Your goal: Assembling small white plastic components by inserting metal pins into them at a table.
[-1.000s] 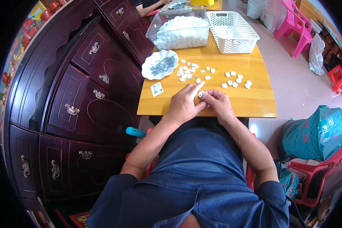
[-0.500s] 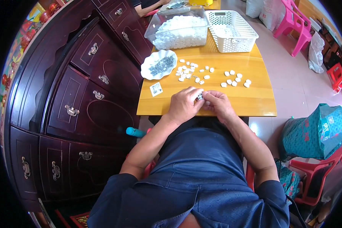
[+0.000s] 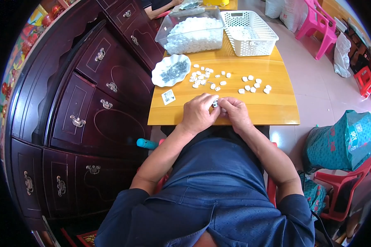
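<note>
My left hand [image 3: 199, 112] is closed around a small white piece with dark spots [image 3: 214, 103], held over the near edge of the wooden table [image 3: 169, 116]. From the other side my right hand [image 3: 235, 112] pinches at the same piece; its fingertips meet the left hand's. Most of the piece is hidden by fingers. Beyond my hands lie several small white pieces [image 3: 201, 76] in a loose cluster. A second group of white pieces [image 3: 253, 87] sits to the right. At the left, a scalloped white dish [image 3: 156, 77] holds small grey, clear-looking parts [image 3: 175, 71].
Along the far side stand a clear bin [image 3: 163, 41] full of white pieces and a white perforated basket [image 3: 257, 48]. A printed white card [image 3: 168, 97] lies at left. Dark drawers [image 3: 80, 103] flank the table. At right are a teal bag [image 3: 338, 142] and a pink chair [image 3: 317, 24].
My fingers shift only slightly around the small piece. The table and its items appear a few pixels further left in the view.
</note>
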A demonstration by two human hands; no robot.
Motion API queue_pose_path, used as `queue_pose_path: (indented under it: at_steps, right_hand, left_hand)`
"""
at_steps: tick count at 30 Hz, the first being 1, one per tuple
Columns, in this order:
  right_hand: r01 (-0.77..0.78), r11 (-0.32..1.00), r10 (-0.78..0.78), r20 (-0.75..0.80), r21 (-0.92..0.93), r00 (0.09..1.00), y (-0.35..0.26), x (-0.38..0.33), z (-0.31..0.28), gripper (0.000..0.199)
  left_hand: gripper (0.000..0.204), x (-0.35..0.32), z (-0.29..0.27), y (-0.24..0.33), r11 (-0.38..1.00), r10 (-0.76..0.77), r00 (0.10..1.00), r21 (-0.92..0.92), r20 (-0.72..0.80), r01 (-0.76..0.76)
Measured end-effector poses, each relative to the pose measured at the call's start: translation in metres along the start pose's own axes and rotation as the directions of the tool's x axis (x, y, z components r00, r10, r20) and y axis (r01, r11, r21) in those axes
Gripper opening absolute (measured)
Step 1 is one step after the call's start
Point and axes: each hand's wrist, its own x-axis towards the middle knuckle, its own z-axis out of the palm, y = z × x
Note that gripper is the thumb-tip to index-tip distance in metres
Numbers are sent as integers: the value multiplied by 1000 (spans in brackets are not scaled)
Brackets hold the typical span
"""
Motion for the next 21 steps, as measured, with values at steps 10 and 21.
queue_pose_path:
  at_steps: [10,21]
  right_hand:
    - [11,1000,-11,-4,21,1000,-2,-2,2,20]
    - [12,1000,-12,-28,18,1000,-3,-4,4,21]
  left_hand:
    - [23,-1,2,-6,998,57,998,-3,-7,-57]
    - [17,1,3,-8,998,65,998,-27,7,-65]
